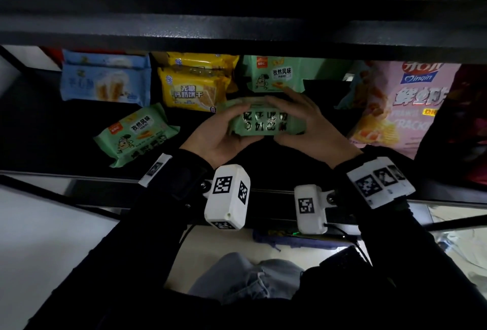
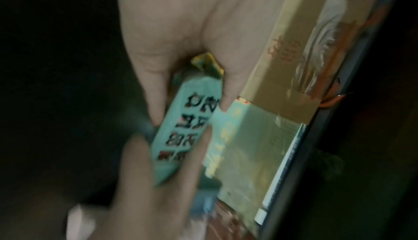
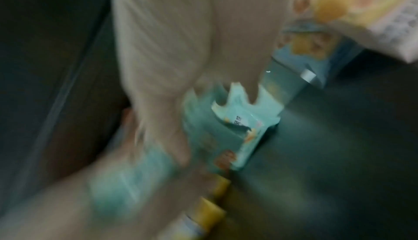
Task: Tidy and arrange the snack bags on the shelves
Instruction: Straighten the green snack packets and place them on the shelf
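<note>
Head view, left hand (image 1: 218,137), right hand (image 1: 311,124), gripping green bag (image 1: 266,121)

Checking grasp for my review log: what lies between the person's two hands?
In the head view, a green foil snack packet lies between them; left hand and right hand grip its ends.

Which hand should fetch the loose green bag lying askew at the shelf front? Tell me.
Left. The left hand is nearer that loose green bag; the right hand is on the far side of the held green bag.
</note>
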Motion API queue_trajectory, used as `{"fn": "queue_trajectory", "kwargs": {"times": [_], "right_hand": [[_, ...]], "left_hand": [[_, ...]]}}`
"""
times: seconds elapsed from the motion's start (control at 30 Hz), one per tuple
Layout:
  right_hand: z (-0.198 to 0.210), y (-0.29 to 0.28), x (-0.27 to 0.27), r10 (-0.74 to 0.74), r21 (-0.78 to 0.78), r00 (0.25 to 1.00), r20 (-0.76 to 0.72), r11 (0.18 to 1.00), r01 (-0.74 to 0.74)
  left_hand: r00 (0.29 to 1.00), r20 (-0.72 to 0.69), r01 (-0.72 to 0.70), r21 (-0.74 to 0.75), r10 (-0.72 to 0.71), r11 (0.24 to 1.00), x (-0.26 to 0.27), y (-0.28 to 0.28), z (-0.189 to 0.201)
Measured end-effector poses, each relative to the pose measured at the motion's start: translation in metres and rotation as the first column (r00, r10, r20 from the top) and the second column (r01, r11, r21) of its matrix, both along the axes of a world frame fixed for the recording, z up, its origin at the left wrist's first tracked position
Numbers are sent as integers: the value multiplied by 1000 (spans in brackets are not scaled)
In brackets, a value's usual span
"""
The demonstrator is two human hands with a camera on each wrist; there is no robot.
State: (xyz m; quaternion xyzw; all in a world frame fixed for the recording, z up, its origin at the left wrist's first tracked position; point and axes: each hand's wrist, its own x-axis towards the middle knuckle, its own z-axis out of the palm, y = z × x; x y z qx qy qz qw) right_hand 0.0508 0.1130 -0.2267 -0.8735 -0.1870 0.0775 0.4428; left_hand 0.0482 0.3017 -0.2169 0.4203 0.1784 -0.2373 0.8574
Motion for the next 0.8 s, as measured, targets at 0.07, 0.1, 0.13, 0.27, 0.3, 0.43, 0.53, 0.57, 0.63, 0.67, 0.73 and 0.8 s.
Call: {"fn": "queue_trajectory", "kwargs": {"times": [0.07, 0.1, 0.13, 0.27, 0.3, 0.43, 0.53, 0.57, 0.63, 0.67, 0.73, 0.8], "right_hand": [[1, -1, -3, -19, 347, 946, -322, 928, 136], [0, -1, -4, -51, 420, 888, -457, 868, 266], [1, 0, -4, -85, 429, 833, -547, 826, 366], [-4, -1, -2, -244, 367, 760, -603, 761, 536], [-4, -1, -2, -265, 349, 774, -575, 776, 525], [-5, 4, -5, -282, 254, 822, -494, 858, 447], [-5, 10, -8, -247, 278, 828, -502, 861, 426], [-5, 11, -8, -242, 309, 836, -493, 849, 428], [-5, 14, -7, -277, 313, 840, -466, 837, 449], [-5, 16, -6, -300, 283, 837, -457, 843, 457], [-6, 16, -4, -327, 216, 839, -435, 867, 449], [-8, 14, -4, -319, 236, 851, -418, 866, 440]], "left_hand": [[999, 36, -1, -22, 2, 1000, -4, 3, -5], [999, 52, 6, -42, -4, 999, -6, 4, -8], [998, 69, 15, -55, -11, 998, -9, 4, -11], [994, 106, 30, -107, -18, 994, -17, 5, -24], [996, 94, 20, -122, -9, 992, -17, 6, -26], [995, 79, -43, -152, 56, 987, -17, 8, -32], [993, 89, -59, -174, 75, 983, -19, 6, -34], [993, 87, -61, -168, 76, 984, -19, 5, -35], [993, 81, -73, -152, 86, 986, -20, 4, -37], [992, 81, -84, -146, 96, 986, -20, 4, -37], [989, 90, -102, -146, 116, 984, -20, 5, -39], [988, 108, -97, -150, 114, 984, -21, 7, -41]]}}
